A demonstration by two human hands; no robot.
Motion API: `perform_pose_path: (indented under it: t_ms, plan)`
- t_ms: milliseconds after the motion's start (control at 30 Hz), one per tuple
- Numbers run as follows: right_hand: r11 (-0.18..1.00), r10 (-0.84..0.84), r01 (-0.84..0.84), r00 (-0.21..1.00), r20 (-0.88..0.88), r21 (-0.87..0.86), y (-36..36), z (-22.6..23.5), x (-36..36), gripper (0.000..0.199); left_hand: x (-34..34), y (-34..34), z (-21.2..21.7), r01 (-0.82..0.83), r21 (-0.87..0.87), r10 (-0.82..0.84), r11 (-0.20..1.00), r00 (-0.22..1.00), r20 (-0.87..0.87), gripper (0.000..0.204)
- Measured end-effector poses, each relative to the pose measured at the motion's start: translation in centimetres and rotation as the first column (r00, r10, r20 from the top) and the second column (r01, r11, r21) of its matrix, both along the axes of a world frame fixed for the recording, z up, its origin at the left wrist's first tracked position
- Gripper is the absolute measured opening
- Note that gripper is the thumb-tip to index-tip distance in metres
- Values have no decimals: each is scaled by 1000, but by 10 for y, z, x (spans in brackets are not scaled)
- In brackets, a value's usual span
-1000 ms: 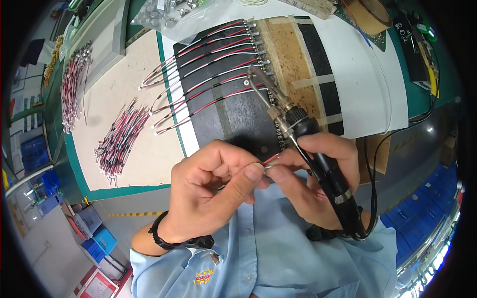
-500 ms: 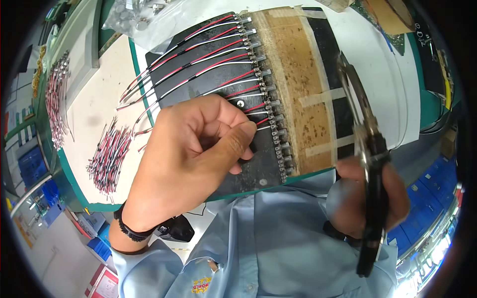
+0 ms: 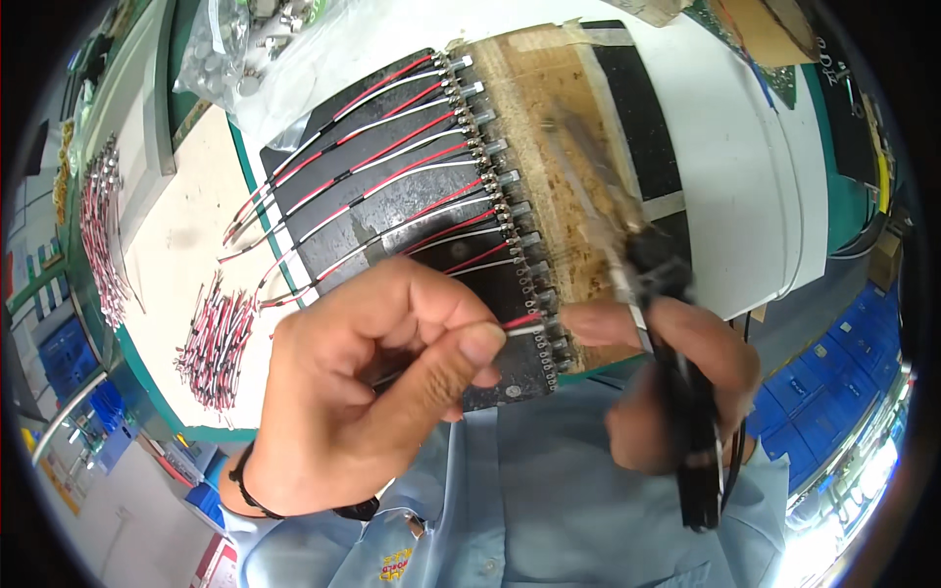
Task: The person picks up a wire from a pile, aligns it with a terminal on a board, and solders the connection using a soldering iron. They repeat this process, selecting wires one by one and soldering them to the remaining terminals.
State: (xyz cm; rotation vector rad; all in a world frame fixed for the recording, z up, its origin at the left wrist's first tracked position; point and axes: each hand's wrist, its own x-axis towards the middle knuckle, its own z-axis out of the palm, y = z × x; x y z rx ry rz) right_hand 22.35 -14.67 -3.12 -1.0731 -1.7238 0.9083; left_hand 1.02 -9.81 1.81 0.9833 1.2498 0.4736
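My left hand [image 3: 368, 377] is closed in a pinch on a red and white wire pair [image 3: 522, 321]. The wire ends poke out past the thumb and reach the lower part of a row of small metal connectors [image 3: 529, 279]. My right hand [image 3: 676, 382] is wrapped round a black-handled tool [image 3: 676, 363] with slim metal prongs. Those prongs are blurred by motion over the brown strip, so the tool's exact kind is unclear. One right fingertip lies close to the connector row. Farther up the row, several red and white wire pairs [image 3: 402, 162] run left from the connectors across the black board [image 3: 431, 230].
A bundle of loose wires [image 3: 218, 343] lies left of the board, with another wire bundle [image 3: 106, 230] farther left. A clear plastic bag [image 3: 221, 59] of metal parts sits at the back left. Blue bins [image 3: 814, 382] stand low on the right.
My right hand and its tool have swung left, over the brown strip. The left hand has moved slightly down, and the wire ends now show past its fingertips. The board has shifted a little left and down.
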Motion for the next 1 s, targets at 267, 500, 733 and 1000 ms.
perform_pose_path:
  t_ms: [267,500,733,1000]
  plan:
    - [980,-168,109,905,-390,-168,-6,-1,-38,48,-6,-24,3,10,87,-17,996,997,77,8]
    - [980,-158,108,934,-320,-170,-17,-6,-40,51,-8,-29,6,20,76,-26,997,997,68,8]
    - [975,-209,195,967,-148,-105,-17,-6,-24,35,-3,-4,-5,-17,-22,14,1000,991,-134,14]
    - [944,-112,98,993,27,315,-19,-17,27,46,-2,19,-12,73,-211,-96,975,991,-98,13]
